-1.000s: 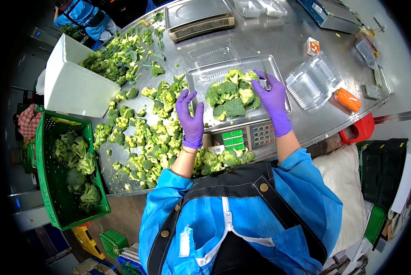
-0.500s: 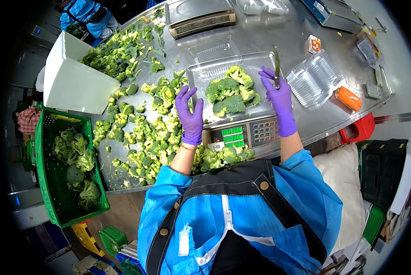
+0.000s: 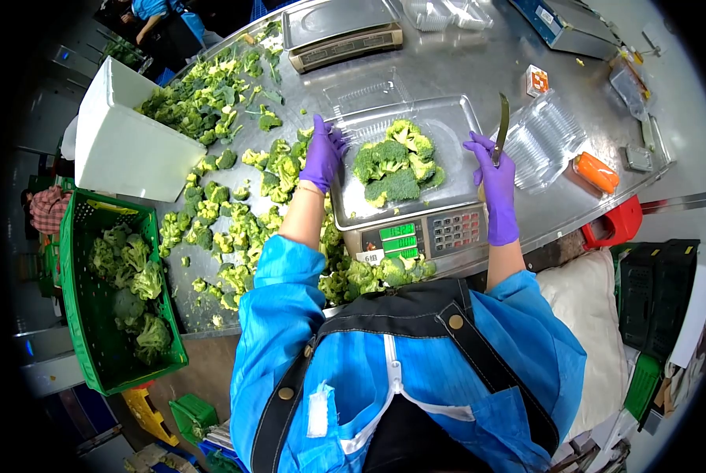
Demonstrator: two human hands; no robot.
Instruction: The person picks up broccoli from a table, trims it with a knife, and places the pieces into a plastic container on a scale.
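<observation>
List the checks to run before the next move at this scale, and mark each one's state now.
1. Tray sits on the scale: ok.
2. Broccoli all inside the tray's rim: ok.
3. Display lit: ok. Its figures: cannot tell, too small to read.
4. Knife gripped in the right hand, blade up, to the right of the tray: ok.
5. Left hand clear of the tray: cannot tell. It is at the tray's left edge, and whether it touches it or holds a floret is unclear.
6. Loose florets on the table, left of the scale: ok.
</observation>
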